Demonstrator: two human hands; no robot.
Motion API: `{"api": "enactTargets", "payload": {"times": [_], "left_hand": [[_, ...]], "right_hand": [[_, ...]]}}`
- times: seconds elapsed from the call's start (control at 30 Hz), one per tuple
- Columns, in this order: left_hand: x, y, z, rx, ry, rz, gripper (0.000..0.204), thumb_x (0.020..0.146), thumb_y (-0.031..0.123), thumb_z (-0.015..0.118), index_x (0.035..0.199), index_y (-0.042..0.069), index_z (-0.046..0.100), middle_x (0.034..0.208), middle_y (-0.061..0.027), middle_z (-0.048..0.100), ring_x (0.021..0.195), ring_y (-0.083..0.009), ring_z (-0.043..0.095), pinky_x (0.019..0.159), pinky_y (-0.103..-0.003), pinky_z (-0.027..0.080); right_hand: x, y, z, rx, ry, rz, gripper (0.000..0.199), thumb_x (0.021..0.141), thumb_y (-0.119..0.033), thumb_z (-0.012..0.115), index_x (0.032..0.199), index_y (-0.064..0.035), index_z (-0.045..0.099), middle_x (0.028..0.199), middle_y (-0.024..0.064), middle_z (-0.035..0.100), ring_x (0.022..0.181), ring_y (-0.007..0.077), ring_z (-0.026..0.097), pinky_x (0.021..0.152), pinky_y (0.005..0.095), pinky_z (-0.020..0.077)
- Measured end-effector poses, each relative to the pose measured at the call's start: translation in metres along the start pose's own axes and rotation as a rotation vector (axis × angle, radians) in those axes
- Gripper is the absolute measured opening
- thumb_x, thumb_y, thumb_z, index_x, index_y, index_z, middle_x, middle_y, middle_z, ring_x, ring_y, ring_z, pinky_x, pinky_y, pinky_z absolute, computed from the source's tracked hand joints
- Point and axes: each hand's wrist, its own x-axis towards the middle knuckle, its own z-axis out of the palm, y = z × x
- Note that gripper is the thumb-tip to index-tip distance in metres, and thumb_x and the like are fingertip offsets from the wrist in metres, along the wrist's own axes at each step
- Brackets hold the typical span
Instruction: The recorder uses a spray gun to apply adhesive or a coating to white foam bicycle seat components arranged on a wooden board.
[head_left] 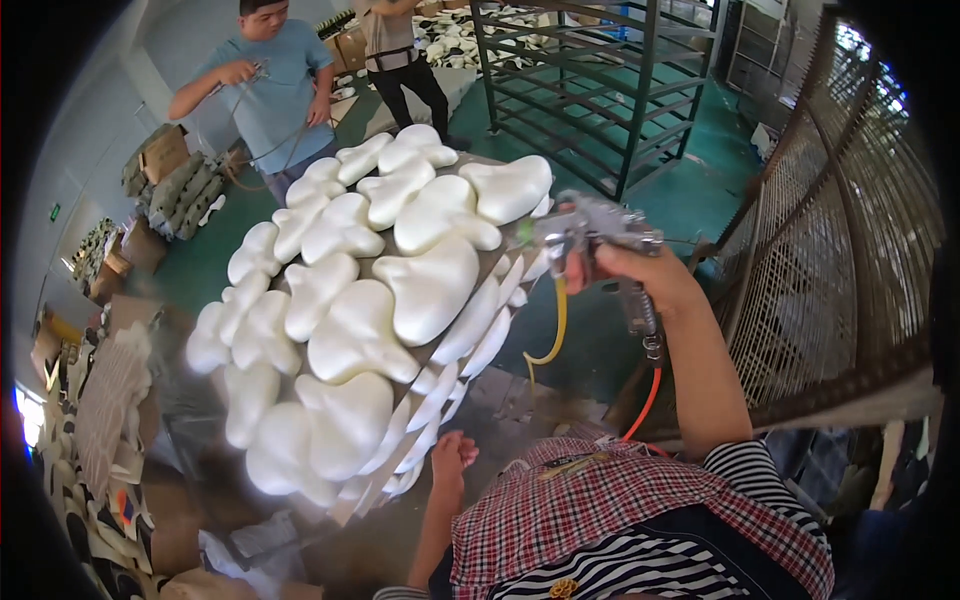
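My right hand [655,280] is wrapped round the grip of a metal spray gun [600,228], held at the right edge of a board covered with white moulded pads [355,325]. The gun's nozzle points left toward them. A yellow hose [555,325] hangs below its front, and an orange-red hose [645,405] runs down from the grip. The pads are smooth and rounded, shaped like small saddles, packed close in rows. More white pads [475,325] show at the side, on layers beneath. My left hand [453,455] is low beside the stack's near right edge, fingers loosely curled, holding nothing visible.
A person in a blue shirt [275,85] stands behind the stack, holding a thin hose. Another person [405,70] is further back. A dark metal rack [640,110] stands at the far right, a mesh panel [830,230] nearer right. Cartons [165,155] and piled pieces line the left.
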Motion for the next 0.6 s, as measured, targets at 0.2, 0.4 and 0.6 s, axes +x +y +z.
{"api": "enactTargets", "payload": {"times": [0.2, 0.4, 0.6], "left_hand": [[0.081, 0.066, 0.083, -0.48, -0.004, 0.03, 0.033, 0.092, 0.03, 0.045, 0.115, 0.006, 0.048, 0.1, -0.0108, 0.059, 0.084, -0.0267, 0.059, 0.073, -0.039, 0.049], [0.128, 0.075, 0.063, -0.873, 0.367, 0.073, 0.033, 0.09, 0.035, 0.046, 0.098, 0.003, 0.045, 0.105, -0.0099, 0.052, 0.093, -0.029, 0.054, 0.082, -0.043, 0.047], [0.151, 0.073, 0.067, -0.929, 0.552, 0.014, 0.049, 0.086, 0.049, 0.052, 0.099, 0.002, 0.047, 0.09, -0.0081, 0.055, 0.077, -0.0247, 0.055, 0.073, -0.04, 0.05]], "right_hand": [[0.011, -0.001, -0.135, 0.106, 0.619, -0.067, 0.027, 0.087, -0.022, 0.059, 0.103, -0.0012, 0.059, 0.085, 0.0085, 0.064, 0.075, 0.0182, 0.063, 0.071, 0.0337, 0.0517], [0.022, 0.02, -0.237, 0.002, 1.038, -0.074, 0.021, 0.087, -0.022, 0.061, 0.096, -0.002, 0.06, 0.079, 0.0067, 0.064, 0.07, 0.0186, 0.063, 0.065, 0.0324, 0.0516], [0.042, 0.03, -0.299, -0.235, 1.086, 0.12, 0.019, 0.086, -0.022, 0.062, 0.086, -0.0037, 0.062, 0.074, 0.0052, 0.062, 0.066, 0.0164, 0.062, 0.062, 0.0291, 0.0501]]}}
